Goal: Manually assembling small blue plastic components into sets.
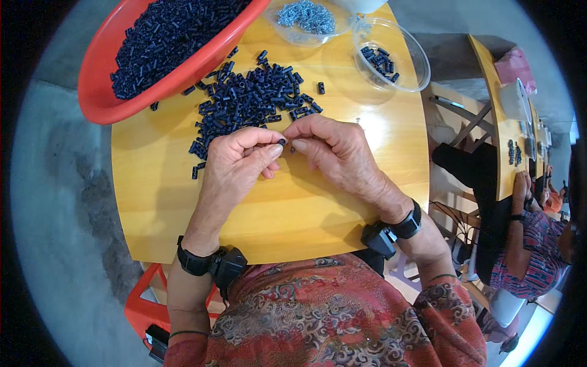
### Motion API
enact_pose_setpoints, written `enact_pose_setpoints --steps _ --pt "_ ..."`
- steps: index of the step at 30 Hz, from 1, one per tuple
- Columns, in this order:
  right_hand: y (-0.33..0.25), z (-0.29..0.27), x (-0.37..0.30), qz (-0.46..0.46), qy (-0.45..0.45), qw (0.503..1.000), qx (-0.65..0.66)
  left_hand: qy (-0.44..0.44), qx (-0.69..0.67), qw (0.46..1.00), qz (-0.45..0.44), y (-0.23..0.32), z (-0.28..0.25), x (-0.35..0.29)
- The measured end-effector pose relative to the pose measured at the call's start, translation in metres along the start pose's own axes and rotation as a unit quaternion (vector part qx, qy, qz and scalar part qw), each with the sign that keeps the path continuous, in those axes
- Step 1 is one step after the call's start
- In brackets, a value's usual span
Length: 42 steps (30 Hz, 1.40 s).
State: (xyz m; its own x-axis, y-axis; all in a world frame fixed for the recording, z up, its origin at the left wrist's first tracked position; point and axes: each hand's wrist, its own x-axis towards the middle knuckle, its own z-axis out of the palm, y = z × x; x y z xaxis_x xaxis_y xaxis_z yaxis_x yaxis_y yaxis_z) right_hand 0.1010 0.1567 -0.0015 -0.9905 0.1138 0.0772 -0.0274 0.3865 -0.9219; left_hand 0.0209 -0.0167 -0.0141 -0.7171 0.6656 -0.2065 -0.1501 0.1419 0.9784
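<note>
My left hand (235, 160) is closed in a pinch on a small black plastic tube (282, 141), held end-up between thumb and index finger. Close against it, my right hand (333, 150) pinches thumb and index finger together; something tiny shows at its fingertips, too small to name. Both hands hover over the yellow table (275, 214), fingertips nearly touching. Just beyond them lies a loose pile of black plastic tubes (251, 95), each short and with holes in its side.
A red basin (98, 101) heaped with more tubes stands far left. At the back are a clear bowl of small shiny metal parts (306, 18) and a clear tub (422, 73) holding several black pieces. Another person (532, 244) sits at a table on the right.
</note>
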Motion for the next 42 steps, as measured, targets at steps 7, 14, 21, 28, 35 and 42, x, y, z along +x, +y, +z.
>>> enact_pose_setpoints --steps 7,14,21,28,35,42 --pt "0.011 0.001 0.0 -0.09 0.011 0.995 -0.049 -0.005 0.004 1.0 0.003 -0.002 0.0 0.0" --pt "0.002 -0.001 0.0 -0.01 0.003 1.0 0.004 0.003 0.004 1.0 0.01 -0.002 0.0 0.0" --pt "0.014 0.001 0.001 -0.118 0.025 0.991 -0.065 0.018 0.007 1.0 -0.009 0.004 0.003 -0.002" --pt "0.013 -0.002 -0.002 -0.173 0.009 0.964 -0.204 0.026 -0.009 0.999 -0.017 0.003 0.002 -0.002" --pt "0.009 -0.003 -0.004 -0.19 -0.011 0.944 -0.271 0.011 0.0 1.0 -0.025 0.0 0.0 -0.001" --pt "0.006 -0.003 -0.003 -0.178 -0.021 0.951 -0.251 0.02 -0.006 1.0 -0.022 0.003 0.0 -0.002"
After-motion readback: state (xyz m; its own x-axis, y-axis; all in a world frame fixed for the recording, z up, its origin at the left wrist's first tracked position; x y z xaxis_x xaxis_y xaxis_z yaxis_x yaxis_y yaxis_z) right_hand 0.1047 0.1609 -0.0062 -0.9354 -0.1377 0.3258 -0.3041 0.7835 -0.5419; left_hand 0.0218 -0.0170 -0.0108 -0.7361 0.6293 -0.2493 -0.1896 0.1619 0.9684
